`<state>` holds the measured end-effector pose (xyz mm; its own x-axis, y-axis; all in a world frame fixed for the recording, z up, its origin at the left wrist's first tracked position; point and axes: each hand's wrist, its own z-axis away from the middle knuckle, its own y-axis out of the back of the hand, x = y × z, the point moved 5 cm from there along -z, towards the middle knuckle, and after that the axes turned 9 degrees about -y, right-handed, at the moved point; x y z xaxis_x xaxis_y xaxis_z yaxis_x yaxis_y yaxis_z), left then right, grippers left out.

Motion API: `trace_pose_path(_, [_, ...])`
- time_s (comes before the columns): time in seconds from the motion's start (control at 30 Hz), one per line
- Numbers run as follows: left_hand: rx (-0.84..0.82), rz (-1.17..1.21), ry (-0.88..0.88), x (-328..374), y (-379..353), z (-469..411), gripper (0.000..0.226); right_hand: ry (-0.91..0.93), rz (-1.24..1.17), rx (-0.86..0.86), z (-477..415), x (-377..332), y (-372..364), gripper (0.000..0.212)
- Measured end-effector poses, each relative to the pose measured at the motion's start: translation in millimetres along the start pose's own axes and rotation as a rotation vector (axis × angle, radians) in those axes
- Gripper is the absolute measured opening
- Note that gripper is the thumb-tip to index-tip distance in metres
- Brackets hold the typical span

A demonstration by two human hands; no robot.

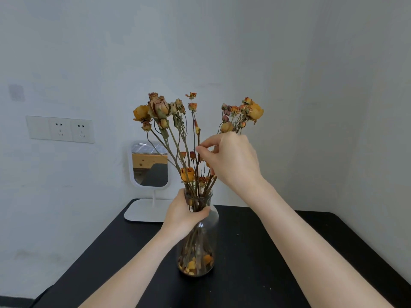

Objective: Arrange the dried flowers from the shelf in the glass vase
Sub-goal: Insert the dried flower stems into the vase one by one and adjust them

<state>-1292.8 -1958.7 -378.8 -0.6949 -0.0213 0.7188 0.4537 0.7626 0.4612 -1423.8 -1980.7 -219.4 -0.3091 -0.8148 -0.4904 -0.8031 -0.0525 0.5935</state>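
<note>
A clear glass vase point(205, 245) stands upright on a black table point(255, 252), with fallen petals at its bottom. Dried orange and brown flowers point(160, 110) on thin stems rise out of its neck and fan left and right. My left hand point(184, 213) wraps around the vase's neck. My right hand point(231, 158) is above the vase among the stems, thumb and forefinger pinched on one thin stem point(197, 138). Some stems on the right are hidden behind that hand.
A small white-framed mirror point(149, 165) on a white base stands at the table's back left. A double wall socket point(60, 129) is on the wall to the left. White walls meet in a corner behind the table.
</note>
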Motion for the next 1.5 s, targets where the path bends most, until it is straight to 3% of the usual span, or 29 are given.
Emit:
trace_pose_path(0.13, [-0.008,0.002,0.031,1,0,3,0.067,0.009,-0.09,0.006,2,2,1,0.023])
trace_pose_path(0.23, [0.185,0.025,0.024,4,11,21,0.08,-0.012,-0.212,0.007,6,13,9,0.019])
trace_pose_path(0.33, [0.372,0.025,-0.018,6,16,56,0.057,-0.035,-0.305,0.021,15,31,18,0.019])
trace_pose_path(0.43, [0.299,0.063,-0.101,14,-5,88,0.036,-0.063,-0.391,0.025,28,53,26,0.02])
trace_pose_path(0.6, [0.056,0.104,-0.277,43,-55,119,0.033,-0.11,-0.562,0.037,48,108,48,0.015])
trace_pose_path(0.73, [-0.325,0.087,-0.288,56,-117,120,0.013,-0.388,-0.479,0.0,66,190,50,0.015])
trace_pose_path(0.83, [-0.455,0.02,-0.165,55,-162,106,0.005,-0.656,-0.283,-0.084,89,263,44,0.02])
trace_pose_path(0.97, [-0.495,-0.064,0.097,46,-204,78,0.013,-0.855,-0.109,-0.333,124,323,28,0.016])
trace_pose_path(1.1, [-0.502,-0.221,0.268,36,-234,64,0.025,-0.93,-0.037,-0.497,139,345,8,0.015])
trace_pose_path(1.33, [-0.499,-0.357,0.272,38,-260,57,0.03,-0.887,0.095,-0.547,126,355,-23,0.022])
trace_pose_path(1.5, [-0.493,-0.276,0.348,30,-260,54,0.027,-0.924,0.139,-0.535,123,358,-36,0.021])
